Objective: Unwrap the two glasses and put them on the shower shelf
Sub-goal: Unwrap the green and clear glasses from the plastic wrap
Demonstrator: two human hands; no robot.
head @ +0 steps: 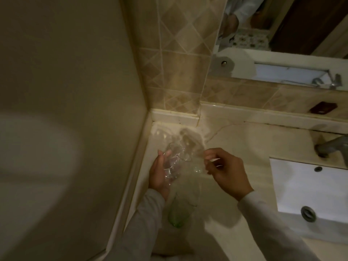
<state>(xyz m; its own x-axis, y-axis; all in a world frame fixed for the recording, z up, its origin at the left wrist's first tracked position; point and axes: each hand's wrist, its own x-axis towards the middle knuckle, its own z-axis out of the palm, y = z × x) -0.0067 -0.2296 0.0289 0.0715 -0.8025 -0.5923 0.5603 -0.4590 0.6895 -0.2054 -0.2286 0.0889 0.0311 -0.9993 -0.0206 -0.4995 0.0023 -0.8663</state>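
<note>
My left hand (pixel 159 175) grips a clear glass (pixel 174 162) covered in crinkled transparent wrap, held above the beige counter (pixel 235 147). My right hand (pixel 224 168) pinches a loose edge of that wrap (pixel 195 166) just to the glass's right. A second glass with a green base (pixel 180 211) stands on the counter below my hands, between my grey sleeves. More clear wrap (pixel 180 136) lies blurred in the corner behind. The picture is dim and soft.
A white sink basin (pixel 308 187) with drain sits at the right, a tap (pixel 329 146) above it. Tiled wall (pixel 180 63) and a mirror (pixel 282 34) rise behind. A pale wall panel (pixel 66 91) closes the left side. A dark soap dish (pixel 323 107) rests on the ledge.
</note>
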